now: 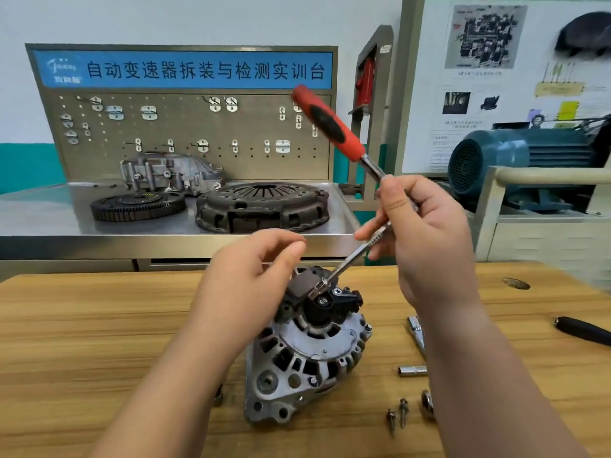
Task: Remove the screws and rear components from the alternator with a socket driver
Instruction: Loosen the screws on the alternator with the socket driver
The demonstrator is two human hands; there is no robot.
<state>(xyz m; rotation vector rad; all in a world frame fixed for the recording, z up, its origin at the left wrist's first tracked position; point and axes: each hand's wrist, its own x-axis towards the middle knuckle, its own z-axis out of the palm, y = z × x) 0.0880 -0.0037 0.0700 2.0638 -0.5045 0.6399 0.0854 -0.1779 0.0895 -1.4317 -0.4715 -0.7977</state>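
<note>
The silver alternator (307, 352) stands rear side up on the wooden bench (99, 325). A black rear component (334, 300) sits on top of it. My right hand (426, 233) grips the steel shaft of the socket driver (350, 259), whose red and black handle (327, 122) points up and to the left. The driver's tip meets the top of the rear component. My left hand (251, 276) hovers at the left of that component with its fingers curled; whether it holds anything is hidden. Two removed screws (396, 416) lie at the front right.
A loose socket (411, 370), a metal tool (417, 335) and a black handle (583, 330) lie to the right on the bench. Behind stands a steel table with a clutch cover (261, 206), a ring gear (137, 204) and a housing. A blue motor (515, 160) is at the right.
</note>
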